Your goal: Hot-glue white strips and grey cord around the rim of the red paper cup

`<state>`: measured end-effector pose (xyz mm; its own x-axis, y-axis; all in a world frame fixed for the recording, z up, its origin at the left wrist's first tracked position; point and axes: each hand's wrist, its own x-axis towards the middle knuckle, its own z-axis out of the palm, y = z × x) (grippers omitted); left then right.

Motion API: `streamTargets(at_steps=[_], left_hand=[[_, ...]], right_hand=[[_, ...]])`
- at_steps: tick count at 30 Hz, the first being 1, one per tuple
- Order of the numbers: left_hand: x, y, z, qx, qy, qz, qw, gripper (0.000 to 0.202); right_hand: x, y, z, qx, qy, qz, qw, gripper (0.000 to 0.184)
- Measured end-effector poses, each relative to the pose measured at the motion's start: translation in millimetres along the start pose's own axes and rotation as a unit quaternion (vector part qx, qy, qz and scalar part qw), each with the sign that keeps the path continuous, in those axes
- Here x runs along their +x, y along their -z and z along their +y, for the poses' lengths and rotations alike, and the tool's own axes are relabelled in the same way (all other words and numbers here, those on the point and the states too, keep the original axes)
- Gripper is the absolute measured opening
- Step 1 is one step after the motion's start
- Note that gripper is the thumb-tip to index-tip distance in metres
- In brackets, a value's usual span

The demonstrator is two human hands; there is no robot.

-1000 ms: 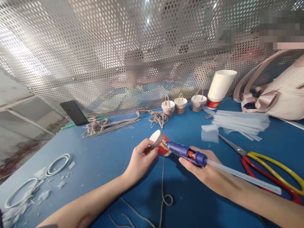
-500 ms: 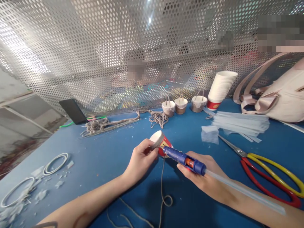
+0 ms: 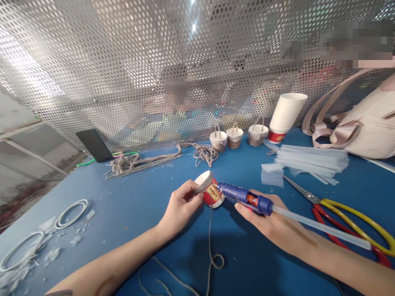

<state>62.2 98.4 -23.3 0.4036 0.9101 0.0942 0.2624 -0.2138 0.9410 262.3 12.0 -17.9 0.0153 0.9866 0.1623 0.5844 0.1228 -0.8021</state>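
My left hand grips a red and white paper cup by its rim side, tilted with the mouth toward the upper left. Grey cord is wound around the cup just below the rim, and a loose length of cord hangs from it and curls on the table. In my right hand is a blue hot glue gun, its nozzle pointing left at the cup's side near the wound cord. A long clear glue stick sticks out of the gun's back over my right forearm.
Cord-wrapped cups with handles and a stack of paper cups stand along the perforated metal panel. Glue sticks and large scissors lie at right. Cord bundles, a phone and white rings are also there.
The glue gun and my right hand have shifted right and slightly up, uncovering more of the cup's printed side. My left hand and the cup are almost unmoved.
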Motion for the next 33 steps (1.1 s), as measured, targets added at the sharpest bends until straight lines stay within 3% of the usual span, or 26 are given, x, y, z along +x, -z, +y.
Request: streamTargets(at_steps=[5,11,33], left_hand=[[1,2.3,-2,-0.046,-0.002,-0.018,0.999,0.013],[2,6.4,-8,-0.086,-0.006,-0.037,0.996,0.012],[4,9.8,-14,-0.073,-0.052,-0.041,0.995,0.011]], right_hand=[[-2,2,-4,-0.017,-0.014,-0.01,1.0,0.029],[0,6,-3,0.01,-0.002,0.02,1.0,0.026],[-1,7,-5,0.009,-0.014,0.017,1.0,0.029]])
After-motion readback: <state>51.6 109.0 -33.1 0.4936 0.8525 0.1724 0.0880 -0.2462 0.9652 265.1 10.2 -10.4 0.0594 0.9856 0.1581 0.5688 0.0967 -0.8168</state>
